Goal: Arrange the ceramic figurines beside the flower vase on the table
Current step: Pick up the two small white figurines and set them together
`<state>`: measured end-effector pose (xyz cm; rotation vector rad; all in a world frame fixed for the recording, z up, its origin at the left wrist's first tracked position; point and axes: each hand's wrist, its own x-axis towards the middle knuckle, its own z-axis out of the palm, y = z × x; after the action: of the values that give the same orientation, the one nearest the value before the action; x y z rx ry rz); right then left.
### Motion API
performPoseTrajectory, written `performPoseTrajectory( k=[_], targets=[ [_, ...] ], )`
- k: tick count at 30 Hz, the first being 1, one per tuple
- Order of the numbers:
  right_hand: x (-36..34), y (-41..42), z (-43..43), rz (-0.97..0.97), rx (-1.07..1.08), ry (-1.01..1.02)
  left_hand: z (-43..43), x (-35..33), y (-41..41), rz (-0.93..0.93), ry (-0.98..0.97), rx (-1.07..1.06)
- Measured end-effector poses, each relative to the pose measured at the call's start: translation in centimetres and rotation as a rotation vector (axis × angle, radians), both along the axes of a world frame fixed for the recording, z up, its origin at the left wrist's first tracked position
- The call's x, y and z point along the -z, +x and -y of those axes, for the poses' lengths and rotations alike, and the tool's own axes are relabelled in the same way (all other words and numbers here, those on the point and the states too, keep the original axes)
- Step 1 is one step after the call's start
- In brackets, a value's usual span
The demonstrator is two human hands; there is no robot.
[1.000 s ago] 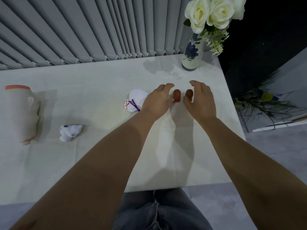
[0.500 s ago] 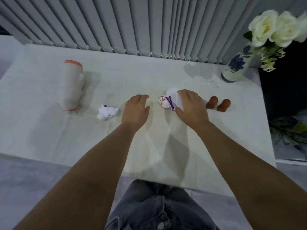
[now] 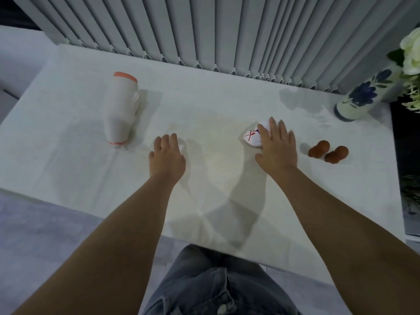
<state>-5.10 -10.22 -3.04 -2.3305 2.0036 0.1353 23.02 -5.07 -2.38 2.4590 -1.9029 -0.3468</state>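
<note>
My right hand (image 3: 277,146) lies over a round white figurine (image 3: 251,137) with red and purple marks, fingers curled on it. My left hand (image 3: 167,156) covers a small white figurine (image 3: 181,147), of which only a sliver shows by the fingers. Two small brown figurines (image 3: 328,152) lie side by side right of my right hand. A tall white figurine (image 3: 121,108) with orange bands lies on its side at the left. The blue-flowered vase (image 3: 361,96) with white roses stands at the back right corner.
The white table (image 3: 216,105) ends in a front edge near my legs and a right edge past the brown figurines. Grey vertical blinds (image 3: 204,30) hang along the back. Dark floor and greenery lie beyond the right edge.
My left hand slid left onto the small white figurine. My right hand settled lower on the round white figurine. The view turned further left, pushing the vase to the right edge.
</note>
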Motion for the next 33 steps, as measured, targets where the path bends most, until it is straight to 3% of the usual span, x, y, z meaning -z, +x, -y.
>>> performPoseTrajectory(
  k=[10, 14, 18, 22, 26, 30, 33],
  targets=[
    [0.2, -0.1, 1.2, 0.121, 0.109, -0.077, 1.8, 0.6, 1.3, 0.000, 0.039, 0.112],
    [-1.1, -0.4, 2.4, 0.239, 0.177, -0.084, 3.3, -0.1, 0.7, -0.123, -0.038, 0.187],
    [-2.7, -0.4, 2.8, 0.435, 0.356, 0.000, 5.2, -1.2, -1.0, -0.437, 0.003, 0.103],
    [-3.4, -0.4, 2.1, 0.684, 0.411, 0.144, 6.2, -3.1, -3.1, -0.979, 0.251, 0.023],
    [-3.3, -0.8, 1.0, 0.781, 0.405, 0.214, 6.4, -4.0, -4.3, -1.438, 0.551, -0.187],
    [-2.8, -1.6, 0.7, 0.744, 0.369, 0.126, 6.4, -3.8, -4.9, -1.545, 0.757, -0.235],
    [-2.1, -1.6, 0.6, 0.525, 0.298, -0.002, 6.4, -3.8, -5.6, -1.528, 0.760, -0.181]
  ],
)
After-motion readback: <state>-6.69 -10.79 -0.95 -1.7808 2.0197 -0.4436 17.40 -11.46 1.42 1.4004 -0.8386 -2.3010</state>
